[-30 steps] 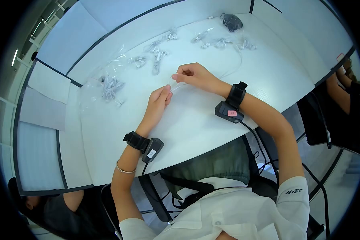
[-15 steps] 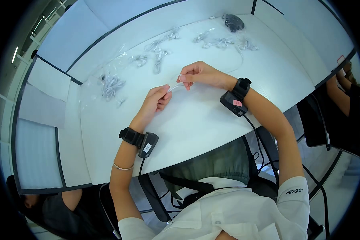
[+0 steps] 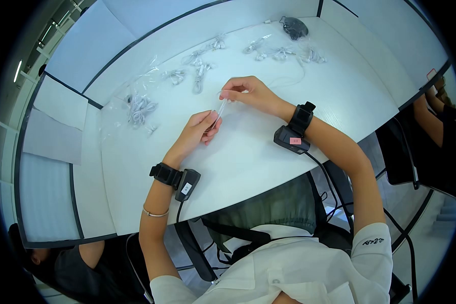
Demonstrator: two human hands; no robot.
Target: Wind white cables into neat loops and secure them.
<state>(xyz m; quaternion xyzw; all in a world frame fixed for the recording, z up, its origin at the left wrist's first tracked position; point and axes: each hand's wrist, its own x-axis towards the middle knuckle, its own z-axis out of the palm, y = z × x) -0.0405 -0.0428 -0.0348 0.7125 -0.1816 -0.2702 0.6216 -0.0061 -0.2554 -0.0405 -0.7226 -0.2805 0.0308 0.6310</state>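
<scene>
Between my two hands runs a thin white cable [image 3: 221, 106], doubled into a loop above the table. My left hand [image 3: 200, 130] pinches its lower end between thumb and fingers. At the loop's upper end, the fingertips of my right hand [image 3: 245, 93] are closed on the same cable. A loose length of white cable [image 3: 303, 76] curves over the table beyond my right hand, toward the bundles at the back. Whether it joins the held piece is hidden behind the hand.
Several bundled white cables [image 3: 200, 77], some in clear plastic, lie across the back of the white table [image 3: 248, 157]. A larger coiled bundle [image 3: 141, 110] is at the left. A dark pouch [image 3: 294, 28] lies by the back panel. People sit beyond both side partitions.
My right hand has shifted slightly left, and its fingers have turned downward. The cable between my hands now runs more steeply and shows as a narrow loop. My left hand has barely moved.
</scene>
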